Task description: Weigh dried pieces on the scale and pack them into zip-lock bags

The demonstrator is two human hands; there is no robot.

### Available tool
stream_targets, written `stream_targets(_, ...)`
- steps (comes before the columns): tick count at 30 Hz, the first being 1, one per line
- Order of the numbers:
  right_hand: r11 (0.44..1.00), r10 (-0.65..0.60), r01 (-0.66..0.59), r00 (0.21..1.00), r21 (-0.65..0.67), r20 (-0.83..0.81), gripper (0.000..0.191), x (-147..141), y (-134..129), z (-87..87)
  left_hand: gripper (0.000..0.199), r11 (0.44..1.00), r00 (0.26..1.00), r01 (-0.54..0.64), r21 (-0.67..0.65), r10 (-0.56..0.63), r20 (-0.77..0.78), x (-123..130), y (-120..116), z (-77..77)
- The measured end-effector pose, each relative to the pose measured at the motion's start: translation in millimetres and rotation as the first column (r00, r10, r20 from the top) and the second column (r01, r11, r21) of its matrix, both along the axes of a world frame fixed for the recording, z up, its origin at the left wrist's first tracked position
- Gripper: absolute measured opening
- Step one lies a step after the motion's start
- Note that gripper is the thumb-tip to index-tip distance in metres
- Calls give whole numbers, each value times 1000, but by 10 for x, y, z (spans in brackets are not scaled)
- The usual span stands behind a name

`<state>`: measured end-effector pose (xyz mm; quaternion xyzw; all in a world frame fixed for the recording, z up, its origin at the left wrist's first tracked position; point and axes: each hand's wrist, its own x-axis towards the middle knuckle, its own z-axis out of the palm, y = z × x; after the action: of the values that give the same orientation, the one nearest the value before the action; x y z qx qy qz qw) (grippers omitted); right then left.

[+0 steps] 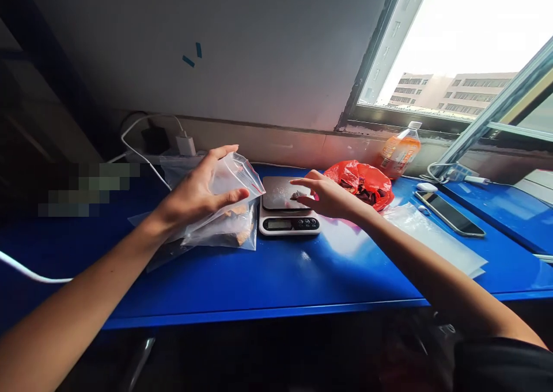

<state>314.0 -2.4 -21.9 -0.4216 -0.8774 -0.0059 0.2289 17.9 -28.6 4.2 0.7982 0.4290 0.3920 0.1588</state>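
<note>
A small digital scale (281, 223) stands on the blue table, with a small dark piece (298, 195) on its metal plate. Over that plate is my right hand (326, 195), its thumb and fingers apart beside the dark piece. My left hand (203, 187) is wrapped round a clear zip bag (237, 176), whose mouth points toward the scale. Under it lies another clear bag (242, 233) with light brown pieces inside. To the right of the scale, a red plastic bag (358, 176) sits open with dark pieces in it.
An orange drink bottle (401, 150) stands at the wall. Flat clear bags (436, 236) and a phone (451, 213) lie on the right, near a white earphone case (427, 188). A white charger (185, 145) with its cable is at the back left. The blue table (268, 288) has its front edge nearest me.
</note>
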Motion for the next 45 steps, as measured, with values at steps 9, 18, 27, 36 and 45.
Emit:
stream_targets(9, 987, 131, -154, 939, 49, 318, 20, -64, 140, -35, 88, 993, 1000, -2, -117, 4, 16, 30, -24, -6)
stream_targets(18, 987, -36, 35, 999, 156, 4, 23, -128, 290, -305, 89, 993, 999, 44, -111, -43, 6, 31, -14, -54)
stream_targets(27, 992, -41, 55, 993, 116, -114, 23, -267, 239, -317, 89, 998, 997, 1, -70, -6, -73, 44, -5, -72)
stream_targets(36, 990, -141, 137, 945, -34, -295, 9, -510, 266, -262, 90, 999, 994, 0, -53, -6, -106, 72, -46, -30)
stream_targets(45, 966, 245, -224, 626, 130, -741, 14, -643, -118, 147, 90, 998, 996, 48, -36, -51, -78, 102, -93, -53)
